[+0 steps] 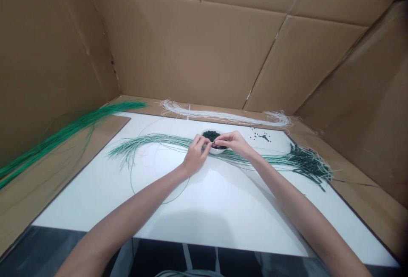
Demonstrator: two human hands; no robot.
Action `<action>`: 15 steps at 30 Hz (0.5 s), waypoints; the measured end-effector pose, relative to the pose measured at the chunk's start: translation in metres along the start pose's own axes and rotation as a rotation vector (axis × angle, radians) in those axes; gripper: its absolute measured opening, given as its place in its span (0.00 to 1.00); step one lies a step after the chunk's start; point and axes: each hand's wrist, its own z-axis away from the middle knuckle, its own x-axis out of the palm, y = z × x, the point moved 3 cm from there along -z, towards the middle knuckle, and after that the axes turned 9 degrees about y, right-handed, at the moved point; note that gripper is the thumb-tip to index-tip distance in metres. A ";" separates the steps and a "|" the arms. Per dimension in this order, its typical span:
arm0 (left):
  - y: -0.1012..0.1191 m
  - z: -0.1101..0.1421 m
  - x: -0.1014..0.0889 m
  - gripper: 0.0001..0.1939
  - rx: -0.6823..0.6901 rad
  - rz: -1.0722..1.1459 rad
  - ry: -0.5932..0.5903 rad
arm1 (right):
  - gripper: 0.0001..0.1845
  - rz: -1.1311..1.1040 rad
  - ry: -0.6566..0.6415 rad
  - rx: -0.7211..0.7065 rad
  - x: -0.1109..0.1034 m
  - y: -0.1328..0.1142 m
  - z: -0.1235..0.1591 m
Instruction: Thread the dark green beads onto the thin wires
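Note:
My left hand (195, 153) is closed in a pinch on a thin green strand (131, 179), which hangs in a wide loop over the white board. My right hand (234, 142) meets it fingertip to fingertip, also pinched; what sits between its fingers is too small to make out. Both hands are over a white bowl (218, 151) filled with small dark green beads (211, 134). Behind and beneath the hands stretches a bundle of green strands (165, 138). Its right end carries many dark beaded lengths (307, 163) with pale tips.
Loose dark beads (264, 137) lie scattered right of the bowl. A bundle of white strands (216, 117) runs along the back, and bright green strands (73, 127) lie at the left. Cardboard walls (191, 47) enclose the white board (204, 209).

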 end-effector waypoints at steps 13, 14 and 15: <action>0.001 0.000 -0.001 0.07 0.000 0.020 -0.013 | 0.14 -0.015 0.009 0.001 0.000 -0.001 0.000; 0.000 0.000 -0.001 0.06 0.000 0.021 -0.014 | 0.14 -0.013 0.010 0.000 0.000 -0.001 0.000; 0.000 0.000 -0.001 0.06 0.000 0.022 -0.014 | 0.14 -0.010 0.010 0.000 0.000 -0.001 0.000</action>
